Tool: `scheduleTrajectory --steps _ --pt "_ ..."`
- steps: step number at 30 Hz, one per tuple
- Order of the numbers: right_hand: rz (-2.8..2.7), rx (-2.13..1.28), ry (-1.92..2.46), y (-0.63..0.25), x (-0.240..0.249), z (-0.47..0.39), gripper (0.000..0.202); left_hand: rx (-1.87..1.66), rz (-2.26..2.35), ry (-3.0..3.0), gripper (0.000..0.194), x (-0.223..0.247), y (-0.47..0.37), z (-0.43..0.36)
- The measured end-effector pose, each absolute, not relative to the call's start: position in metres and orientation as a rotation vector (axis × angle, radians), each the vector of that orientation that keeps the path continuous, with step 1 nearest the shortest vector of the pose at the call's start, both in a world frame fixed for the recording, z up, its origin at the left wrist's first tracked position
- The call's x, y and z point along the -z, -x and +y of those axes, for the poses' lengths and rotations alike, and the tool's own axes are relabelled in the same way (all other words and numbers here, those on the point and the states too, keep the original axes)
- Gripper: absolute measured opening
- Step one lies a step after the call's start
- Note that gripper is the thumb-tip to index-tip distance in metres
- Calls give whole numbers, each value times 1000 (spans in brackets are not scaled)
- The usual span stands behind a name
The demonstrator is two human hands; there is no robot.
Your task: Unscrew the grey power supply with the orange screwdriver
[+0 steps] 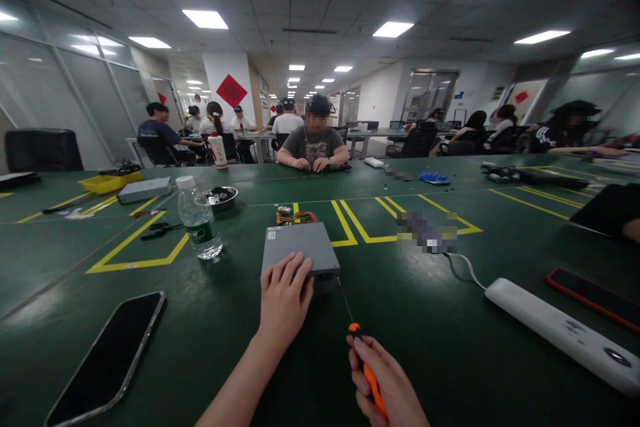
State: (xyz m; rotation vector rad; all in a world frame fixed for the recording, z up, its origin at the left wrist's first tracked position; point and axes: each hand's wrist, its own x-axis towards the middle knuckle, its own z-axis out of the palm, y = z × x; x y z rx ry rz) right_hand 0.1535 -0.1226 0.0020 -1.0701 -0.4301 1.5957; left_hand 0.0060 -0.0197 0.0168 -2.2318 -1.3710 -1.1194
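Observation:
A grey metal computer power supply (300, 240) lies flat on the green table, its socket side towards me. Over its near edge my left hand (287, 290) is clasped, fingers across the top and the thumb down by the front face. In my right hand (383, 380) is a screwdriver (370, 377) with an orange and black handle, fingers wrapped around it. The thin shaft points up and away, its tip at the lower right corner of the front face. Whether the tip sits in a screw is too small to tell. Coloured cables (295, 216) bunch behind the case.
Left stand a water bottle (200, 223), a metal bowl (220, 197) and a phone (110, 357). A white power strip (555, 330) and an orange-edged phone (595, 297) lie right. Yellow tape marks the table (240, 333). A person (315, 140) sits opposite.

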Motion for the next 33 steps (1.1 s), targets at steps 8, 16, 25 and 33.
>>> scheduleTrajectory --steps 8,16,25,33 --pt "-494 -1561 1106 -150 -4 -117 46 1108 -1380 2239 28 -17 -6 -20" --pt "-1232 -754 1467 -162 5 -127 33 1082 -1395 2210 27 -17 -6 -20" --pt "-1842 95 1576 -175 22 -128 33 1065 -1405 2237 30 -17 -5 -20" --pt "-1573 -375 1579 -173 11 -126 28 1058 -1431 2269 31 -17 -5 -20"
